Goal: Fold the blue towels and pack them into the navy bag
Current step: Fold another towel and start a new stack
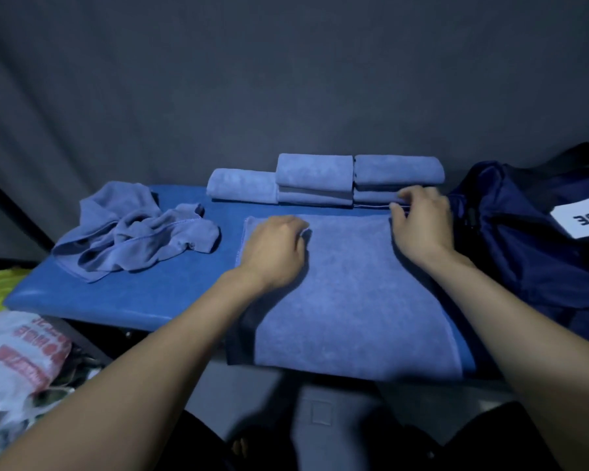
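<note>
You have five folded blue towels [315, 171] stacked along the back of one blue table [133, 294], one flat towel [347, 294] spread under your two hands, left hand [276, 246] and right hand [422, 222], and a crumpled towel heap [133, 232] whose count cannot be told. One navy bag [524, 239] sits right; one plastic bag [17, 355] lies lower left.

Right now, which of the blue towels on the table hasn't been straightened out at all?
The crumpled blue towel heaped at the table's left. The others are folded stacks at the back or the flat towel under both hands.
</note>
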